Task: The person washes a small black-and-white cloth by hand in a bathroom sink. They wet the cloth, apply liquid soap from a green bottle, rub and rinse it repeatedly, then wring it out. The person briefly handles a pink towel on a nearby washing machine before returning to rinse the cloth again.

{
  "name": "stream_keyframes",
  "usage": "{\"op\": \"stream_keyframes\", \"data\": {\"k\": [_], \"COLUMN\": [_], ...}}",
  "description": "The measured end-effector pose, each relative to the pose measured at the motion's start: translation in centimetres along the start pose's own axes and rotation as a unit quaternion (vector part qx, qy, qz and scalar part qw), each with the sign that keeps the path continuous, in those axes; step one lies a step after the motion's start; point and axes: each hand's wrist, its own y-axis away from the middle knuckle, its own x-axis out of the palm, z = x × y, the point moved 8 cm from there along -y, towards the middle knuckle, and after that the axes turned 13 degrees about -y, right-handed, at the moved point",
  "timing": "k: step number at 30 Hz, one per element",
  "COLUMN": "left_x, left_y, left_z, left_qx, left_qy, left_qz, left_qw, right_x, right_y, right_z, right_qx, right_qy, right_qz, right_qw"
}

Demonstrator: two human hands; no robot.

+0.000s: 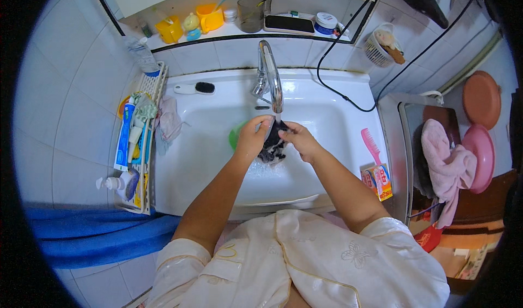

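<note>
Under the chrome faucet, a wet black cloth item with whitish patches hangs between my hands; its exact kind cannot be made out. My left hand grips its left side, fingers closed on the fabric. On the other side my right hand pinches its upper right edge. Water runs from the spout onto the cloth and splashes in the white sink below. Partly hidden behind my left hand is a green round object in the basin.
A scrub brush lies on the sink's back left rim. A pink comb and a small printed box rest on the right rim. At left stands a white rack with a toothpaste tube and pump bottle. The shelf above holds yellow cups and a phone.
</note>
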Motion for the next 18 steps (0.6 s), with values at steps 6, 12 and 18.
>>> {"op": "stream_keyframes", "data": {"k": [6,12,18], "left_x": [0.8,2.0,0.7], "left_y": [-0.1,1.7,4.4], "left_z": [1.4,-2.0,-4.1], "left_qx": [0.016,0.058,0.089], "left_qy": [-0.089,-0.286,-0.419], "left_qz": [0.047,0.116,0.154], "left_qw": [0.995,0.949,0.891], "right_x": [0.6,5.8,5.8], "right_y": [-0.1,0.9,-2.1], "right_z": [-1.6,-2.8,-4.8], "right_qx": [0.053,0.185,0.15], "right_qy": [-0.009,-0.368,-0.399], "right_qz": [-0.047,-0.01,-0.071], "right_qw": [0.997,0.911,0.902]}}
